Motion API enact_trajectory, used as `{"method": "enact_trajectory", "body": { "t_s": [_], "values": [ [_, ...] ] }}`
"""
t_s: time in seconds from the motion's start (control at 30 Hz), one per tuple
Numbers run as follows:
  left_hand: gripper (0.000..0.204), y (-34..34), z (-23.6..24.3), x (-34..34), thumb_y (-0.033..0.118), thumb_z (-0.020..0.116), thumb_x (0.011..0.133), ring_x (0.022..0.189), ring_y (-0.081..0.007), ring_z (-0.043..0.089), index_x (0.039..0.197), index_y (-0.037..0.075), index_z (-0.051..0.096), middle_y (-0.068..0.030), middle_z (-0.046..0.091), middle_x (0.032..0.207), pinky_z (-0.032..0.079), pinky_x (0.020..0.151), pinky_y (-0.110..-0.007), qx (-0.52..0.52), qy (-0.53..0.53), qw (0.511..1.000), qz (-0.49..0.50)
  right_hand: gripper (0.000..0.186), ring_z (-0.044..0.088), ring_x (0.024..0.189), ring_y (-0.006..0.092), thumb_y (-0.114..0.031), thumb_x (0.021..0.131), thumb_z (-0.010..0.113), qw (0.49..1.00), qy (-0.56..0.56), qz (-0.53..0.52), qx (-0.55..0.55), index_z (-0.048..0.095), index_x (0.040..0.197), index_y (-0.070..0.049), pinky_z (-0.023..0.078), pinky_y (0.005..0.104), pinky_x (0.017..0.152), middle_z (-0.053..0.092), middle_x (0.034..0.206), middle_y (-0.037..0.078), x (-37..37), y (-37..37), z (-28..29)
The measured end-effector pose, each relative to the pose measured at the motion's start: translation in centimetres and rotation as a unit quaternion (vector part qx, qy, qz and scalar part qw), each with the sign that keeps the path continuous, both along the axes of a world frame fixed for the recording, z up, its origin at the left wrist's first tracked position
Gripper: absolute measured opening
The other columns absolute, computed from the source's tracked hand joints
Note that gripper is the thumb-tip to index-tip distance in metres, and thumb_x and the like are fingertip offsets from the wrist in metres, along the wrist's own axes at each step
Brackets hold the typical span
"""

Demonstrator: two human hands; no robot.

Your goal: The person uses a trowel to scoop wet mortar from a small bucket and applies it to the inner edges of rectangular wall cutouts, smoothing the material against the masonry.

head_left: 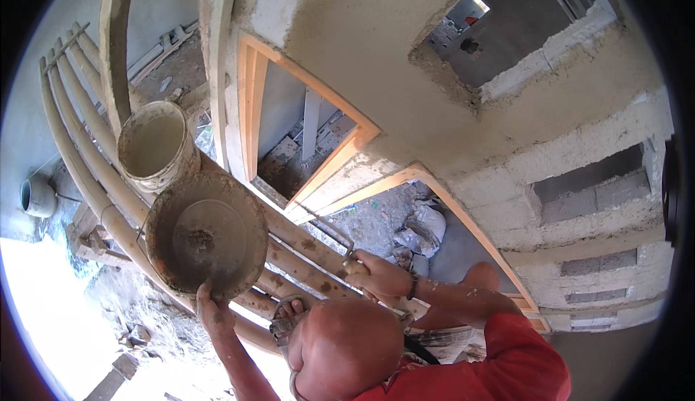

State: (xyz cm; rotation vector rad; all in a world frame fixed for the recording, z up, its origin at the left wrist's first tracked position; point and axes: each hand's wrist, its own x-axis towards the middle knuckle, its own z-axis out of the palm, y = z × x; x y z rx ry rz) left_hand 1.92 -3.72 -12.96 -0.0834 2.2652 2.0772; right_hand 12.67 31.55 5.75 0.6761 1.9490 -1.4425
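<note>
My left hand (213, 313) grips the near rim of a round, mortar-caked pan (239, 252). A small lump of wet mortar (200, 239) lies in the pan's middle. The pan rests on bamboo poles, next to a whitish bucket (156, 151) smeared with mortar. Closed around a handle, my right hand (380, 276) holds a trowel (329, 226). Its thin blade shows nearly edge-on, close to the lower frame piece between two wood-framed openings. Whether the blade touches the wall there I cannot tell.
Bamboo poles (311, 274) form the scaffold under my foot (291, 308), with a drop to rubble below. Upright timber posts (219, 75) stand by the bucket. The plastered wall (355, 32) has wooden frames (463, 220) and rough-edged openings. A sack (423, 229) lies beyond the lower frame.
</note>
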Motion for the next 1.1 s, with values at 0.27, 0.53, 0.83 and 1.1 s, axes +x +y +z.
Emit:
{"method": "enact_trajectory", "body": {
  "t_s": [0.27,0.53,0.83,1.1],
  "values": [
    [0.025,2.8,6.4,-2.0,0.012,0.058,0.090,0.097,-0.0192,0.061,0.112,0.000,0.060,-0.0078,0.062,0.104,0.055,0.075,-0.035,0.241,-0.242,0.931,0.126,0.032,0.065,0.088,0.0389,-0.021,0.088,0.061,0.833,0.270,0.332,0.352,0.057,0.114,-0.003,0.052,0.0453,0.075,0.065,0.094,0.023,-11.8,-4.0,10.4],
    [0.030,2.0,2.6,-0.7,0.010,0.045,0.097,0.118,-0.0204,0.054,0.123,0.000,0.057,-0.0112,0.058,0.123,0.044,0.100,-0.035,0.223,-0.240,0.942,0.075,0.022,0.068,0.088,0.0374,-0.016,0.085,0.057,0.653,0.231,0.556,0.460,0.063,0.100,0.000,0.055,0.0449,0.079,0.069,0.088,0.020,-27.8,-13.5,3.7],
    [0.039,2.6,7.5,-1.9,0.013,0.054,0.091,0.109,-0.0215,0.059,0.127,-0.004,0.052,-0.0133,0.060,0.119,0.048,0.094,-0.036,0.341,-0.259,0.897,0.109,0.016,0.069,0.084,0.0358,-0.015,0.083,0.058,0.609,0.191,0.668,0.383,0.064,0.094,-0.004,0.056,0.0440,0.075,0.069,0.083,0.020,-22.0,-13.3,-0.3],
    [0.041,1.8,5.6,-2.1,0.018,0.060,0.093,0.113,-0.0192,0.058,0.128,-0.003,0.053,-0.0119,0.060,0.122,0.051,0.088,-0.034,0.244,-0.232,0.939,0.070,0.026,0.067,0.077,0.0370,-0.024,0.086,0.060,0.606,0.273,0.665,0.341,0.061,0.103,-0.005,0.055,0.0472,0.069,0.067,0.082,0.018,-22.5,-12.5,-3.2]
  ]
}}
